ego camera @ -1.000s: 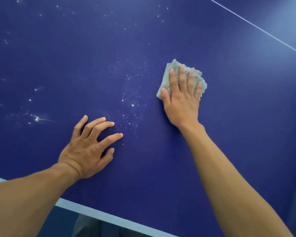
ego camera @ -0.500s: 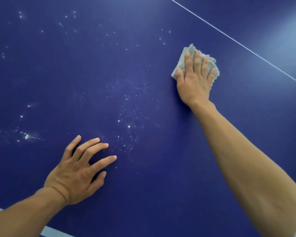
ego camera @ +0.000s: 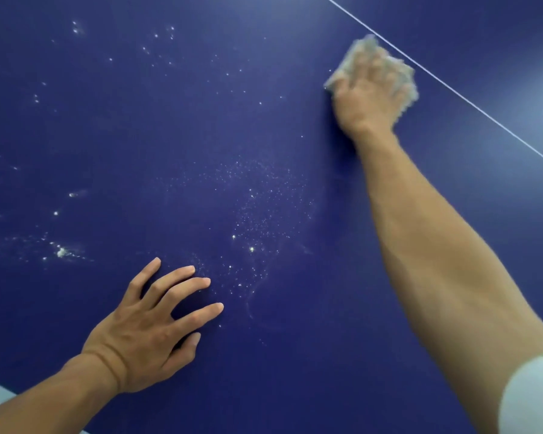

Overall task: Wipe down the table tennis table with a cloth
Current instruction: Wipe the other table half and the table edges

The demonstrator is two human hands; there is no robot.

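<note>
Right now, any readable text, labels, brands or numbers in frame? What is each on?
None readable.
table: only a thin white line and pale specks, no lettering.
cloth under the right hand: motion-blurred, no label that I can make out.
sleeve: plain white, no print visible.

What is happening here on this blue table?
A person is wiping a blue table tennis table. The right hand, blurred by motion, presses a grey cloth onto the surface, next to the thin white line. The left hand rests on the table with its fingers spread. White specks between the hands are not yet wiped.
</note>
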